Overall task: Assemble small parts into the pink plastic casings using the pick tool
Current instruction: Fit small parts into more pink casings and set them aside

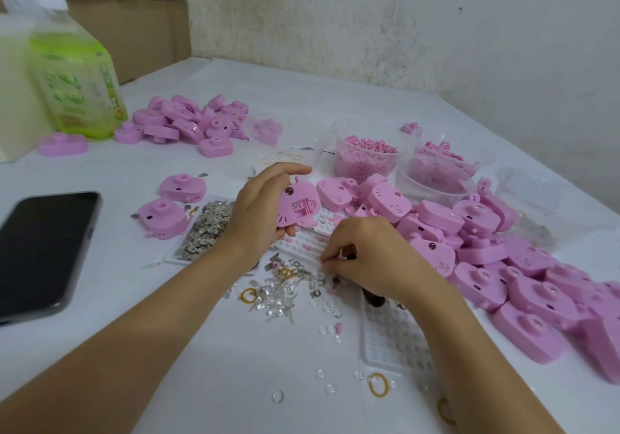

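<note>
- Our left hand (258, 212) grips one pink casing (298, 204). The fingers are curled round its edge and hold it above the bench (167, 349), tilted, with the open cavity turned toward our right hand (369, 256).
- The right hand is lower than the casing and nearer to us. Its fingers are curled and pinched together, with the tips pointing left and down on the white tray (302, 249).
- A dark piece shows between these fingers and again under the palm. We judge that it is the pick tool (350, 255), but its tip is hidden.
- We cannot tell if a small part already sits on the tip.
- From the right hand the casing lies near, up and to the left. So the coming move, we think, is a short lift of the tip up-left into the cavity.
- The loose small parts (285, 286) lie just left of the right hand, under the left wrist.
</note>
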